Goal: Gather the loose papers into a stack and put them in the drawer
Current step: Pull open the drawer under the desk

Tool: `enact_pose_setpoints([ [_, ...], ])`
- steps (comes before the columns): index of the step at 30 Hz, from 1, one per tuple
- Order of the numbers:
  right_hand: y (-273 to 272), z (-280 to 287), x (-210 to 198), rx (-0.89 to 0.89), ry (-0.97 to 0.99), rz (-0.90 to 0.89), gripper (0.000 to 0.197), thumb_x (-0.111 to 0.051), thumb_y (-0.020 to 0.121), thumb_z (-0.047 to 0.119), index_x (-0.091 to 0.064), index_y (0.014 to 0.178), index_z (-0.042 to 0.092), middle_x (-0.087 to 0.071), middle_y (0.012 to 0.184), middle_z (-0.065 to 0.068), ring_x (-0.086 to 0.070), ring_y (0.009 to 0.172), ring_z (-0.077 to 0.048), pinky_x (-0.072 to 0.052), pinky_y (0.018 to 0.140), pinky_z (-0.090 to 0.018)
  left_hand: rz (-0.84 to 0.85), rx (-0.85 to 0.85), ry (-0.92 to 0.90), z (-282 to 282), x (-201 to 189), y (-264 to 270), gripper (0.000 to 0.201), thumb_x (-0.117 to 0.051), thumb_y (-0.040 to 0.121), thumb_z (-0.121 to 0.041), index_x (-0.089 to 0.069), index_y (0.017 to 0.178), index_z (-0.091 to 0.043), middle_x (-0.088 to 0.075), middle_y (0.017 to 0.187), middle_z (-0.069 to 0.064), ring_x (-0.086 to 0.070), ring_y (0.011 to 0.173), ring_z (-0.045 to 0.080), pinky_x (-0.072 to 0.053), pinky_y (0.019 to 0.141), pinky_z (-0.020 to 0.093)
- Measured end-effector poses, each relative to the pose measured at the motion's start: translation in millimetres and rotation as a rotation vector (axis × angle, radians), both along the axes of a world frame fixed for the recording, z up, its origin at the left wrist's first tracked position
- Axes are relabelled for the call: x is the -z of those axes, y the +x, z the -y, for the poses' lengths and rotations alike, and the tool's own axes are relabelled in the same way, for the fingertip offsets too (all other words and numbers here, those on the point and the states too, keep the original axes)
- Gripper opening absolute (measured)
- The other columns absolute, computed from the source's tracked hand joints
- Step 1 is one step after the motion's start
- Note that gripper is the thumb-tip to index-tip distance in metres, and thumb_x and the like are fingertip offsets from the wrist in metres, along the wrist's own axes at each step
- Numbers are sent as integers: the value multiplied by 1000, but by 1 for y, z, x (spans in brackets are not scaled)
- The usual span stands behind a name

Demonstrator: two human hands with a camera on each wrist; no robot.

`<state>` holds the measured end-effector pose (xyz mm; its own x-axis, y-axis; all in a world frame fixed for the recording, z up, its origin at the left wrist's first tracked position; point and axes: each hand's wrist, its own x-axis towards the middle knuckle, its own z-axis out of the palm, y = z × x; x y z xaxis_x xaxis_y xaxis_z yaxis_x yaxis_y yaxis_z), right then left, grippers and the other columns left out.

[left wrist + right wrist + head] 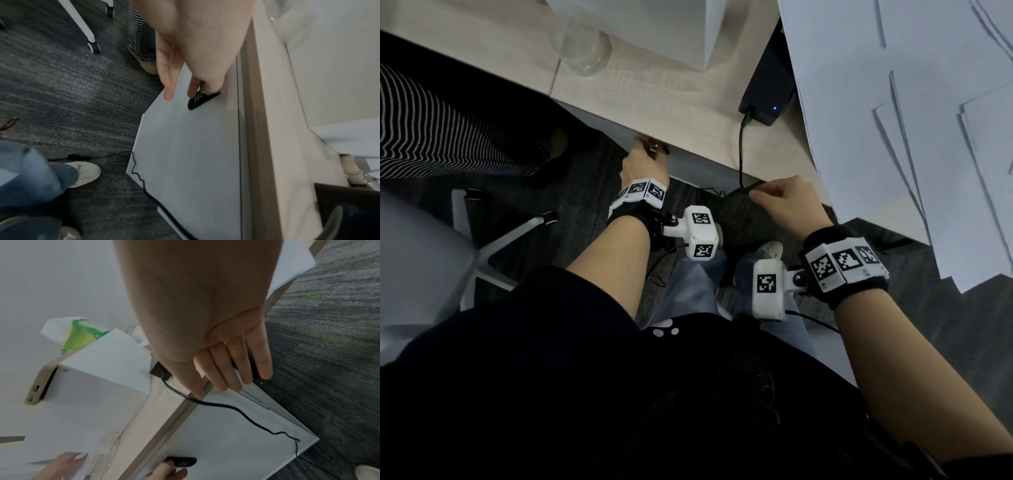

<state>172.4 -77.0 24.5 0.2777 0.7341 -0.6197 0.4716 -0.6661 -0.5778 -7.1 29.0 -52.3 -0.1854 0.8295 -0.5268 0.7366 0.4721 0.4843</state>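
Several loose white papers (893, 102) lie overlapping on the right of the desk, and some hang over its front edge. A corner of them shows in the right wrist view (296, 264). Under the desktop is the grey drawer front (185, 162) (226, 443) (688, 164). My left hand (650, 145) (185, 95) reaches under the desk edge with its fingers curled into the black handle (202, 99) (182, 463). My right hand (767, 195) (232, 386) rests straight fingers on the drawer's upper right edge and holds nothing. I cannot tell whether the drawer is pulled out.
A black power brick (763, 99) with a blue light sits on the desk, its cable (741, 150) hanging across the drawer front. A white box (688, 31), a clear glass (585, 51) and a tissue pack (82, 332) stand further back. A chair base (493, 246) and another person's striped leg (431, 130) are left.
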Motion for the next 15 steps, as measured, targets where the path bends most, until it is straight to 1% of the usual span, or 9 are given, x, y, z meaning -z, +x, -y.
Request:
enact_pose_setpoints([
  [2, 0, 0, 2, -24, -49, -5, 31, -57, 89, 26, -70, 103, 2, -69, 103, -17, -60, 93, -24, -46, 80, -30, -1, -8, 14, 11, -1, -6, 27, -49, 88, -34, -53, 107, -15, -69, 104, 11, -69, 83, 36, -57, 78, 45],
  [4, -1, 0, 3, -54, -108, -20, 33, -57, 89, 29, -70, 100, 0, -67, 92, -16, -57, 83, -20, -42, 72, -27, -7, -12, 28, 22, -1, -14, 24, -50, 89, -31, -54, 107, -16, -69, 103, 10, -69, 84, 35, -57, 78, 45],
  [5, -3, 0, 4, -67, -140, -25, 34, -57, 89, 30, -70, 99, 0, -65, 86, -14, -55, 81, -19, -40, 70, -27, -14, -12, 28, 27, -1, -18, 23, -50, 89, -31, -54, 107, -16, -69, 104, 9, -69, 84, 35, -56, 79, 45],
  [6, -4, 0, 5, -76, -166, -25, 35, -57, 89, 31, -70, 98, -1, -62, 84, -12, -55, 80, -19, -39, 70, -27, -19, -8, 25, 31, -1, -22, 23, -50, 89, -31, -54, 106, -17, -69, 104, 9, -69, 84, 35, -55, 81, 45],
  [8, -7, 1, 7, -74, -182, -7, 35, -59, 88, 31, -70, 95, -1, -62, 84, -11, -58, 82, -23, -44, 70, -31, -36, 2, 9, 35, -3, -28, 22, -51, 89, -31, -55, 105, -16, -69, 105, 8, -69, 86, 35, -53, 84, 41],
  [9, -9, 2, 7, -55, -163, 7, 33, -60, 86, 30, -70, 92, -1, -64, 85, -12, -60, 84, -25, -47, 73, -34, -52, 3, 1, 37, -5, -31, 22, -52, 89, -31, -57, 105, -16, -70, 106, 8, -69, 88, 34, -52, 84, 38],
  [11, -12, 3, 7, 2, -72, 41, 27, -63, 83, 28, -70, 91, 3, -69, 90, -13, -63, 88, -25, -51, 79, -35, -74, 2, -15, 39, -7, -37, 22, -53, 89, -31, -59, 104, -15, -70, 106, 8, -68, 92, 32, -46, 79, 33],
  [13, -16, 2, 7, 29, 0, 41, 28, -67, 81, 28, -70, 98, 6, -70, 98, -12, -64, 93, -23, -52, 84, -34, -99, 16, -40, 40, -10, -41, 25, -54, 88, -32, -62, 106, -16, -70, 107, 8, -66, 98, 30, -42, 74, 29],
  [15, -22, 0, 8, 5, -12, -47, 37, -68, 81, 28, -66, 111, 7, -68, 109, -10, -63, 103, -21, -50, 93, -32, -134, 43, -66, 40, -18, -43, 29, -55, 89, -33, -64, 108, -15, -69, 110, 10, -63, 103, 30, -39, 72, 27],
])
